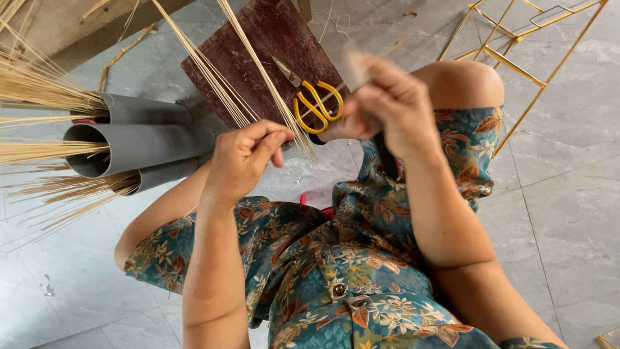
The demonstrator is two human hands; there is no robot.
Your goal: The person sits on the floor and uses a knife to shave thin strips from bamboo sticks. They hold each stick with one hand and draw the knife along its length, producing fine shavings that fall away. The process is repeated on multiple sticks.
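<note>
Head view, looking down: the left hand [248, 152] sits left of centre, fingers curled with thumb and forefinger pinched together on the lower ends of a few thin sticks [258, 61]. Those sticks slant up to the top edge and are cut off there, so their full length is out of sight. The left forearm runs straight down to the bottom edge.

Right of centre, the right hand [387, 103] is closed around something pale and blurred that pokes out above the knuckles; what it is cannot be made out. A dark handle-like shape drops below this hand, partly hidden by the wrist. The right forearm angles down toward the lower right.

Between the two hands lie yellow-handled scissors [313, 100] on a dark red board [258, 45], the right hand covering part of one loop. The board rests on the grey tiled floor [568, 194].

At the left edge, grey pipes [142, 145] lie on their sides with bundles of sticks spilling from their mouths and running out of frame. In the upper right, a yellow stick frame [516, 39] is cut off by the edge. A floral garment [361, 271] fills the lower middle.
</note>
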